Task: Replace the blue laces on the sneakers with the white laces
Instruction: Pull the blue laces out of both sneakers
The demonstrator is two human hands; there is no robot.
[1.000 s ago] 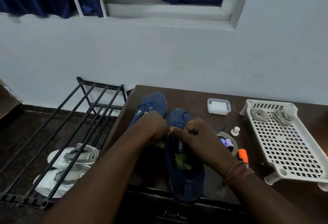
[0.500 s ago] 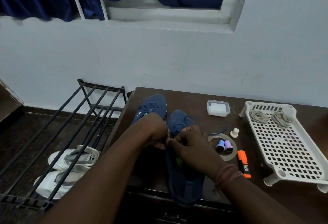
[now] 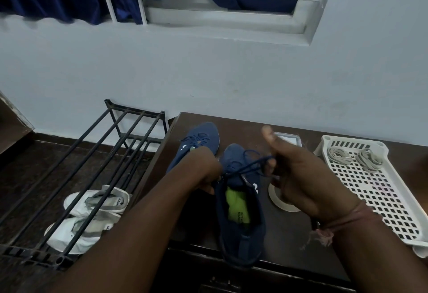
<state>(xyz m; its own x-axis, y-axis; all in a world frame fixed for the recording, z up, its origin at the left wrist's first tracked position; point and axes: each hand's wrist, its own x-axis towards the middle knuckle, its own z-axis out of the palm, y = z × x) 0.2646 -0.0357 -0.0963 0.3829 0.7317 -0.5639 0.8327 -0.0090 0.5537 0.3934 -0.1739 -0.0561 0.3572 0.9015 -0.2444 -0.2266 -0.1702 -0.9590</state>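
Observation:
Two blue sneakers lie on the dark table (image 3: pixel 289 241). The near sneaker (image 3: pixel 243 230), with a green insole, points away from me. My left hand (image 3: pixel 206 167) grips its upper edge at the eyelets. My right hand (image 3: pixel 298 174) pinches the blue lace (image 3: pixel 250 167) and holds it out to the right, thumb raised. The far sneaker (image 3: pixel 199 139) is laced in blue and sits behind my left wrist. Two bundles of white laces (image 3: pixel 338 156) lie at the far end of the white perforated tray (image 3: pixel 379 200).
A roll of tape (image 3: pixel 281 202) lies partly under my right hand, and a clear plastic box (image 3: pixel 289 138) sits behind it. To the left stands a black metal rack (image 3: pixel 92 167) with white shoes (image 3: pixel 92 211) on the floor below. The wall is close behind the table.
My right hand has moved up and to the right, drawing the blue lace out from the near sneaker. The left hand has stayed on the shoe.

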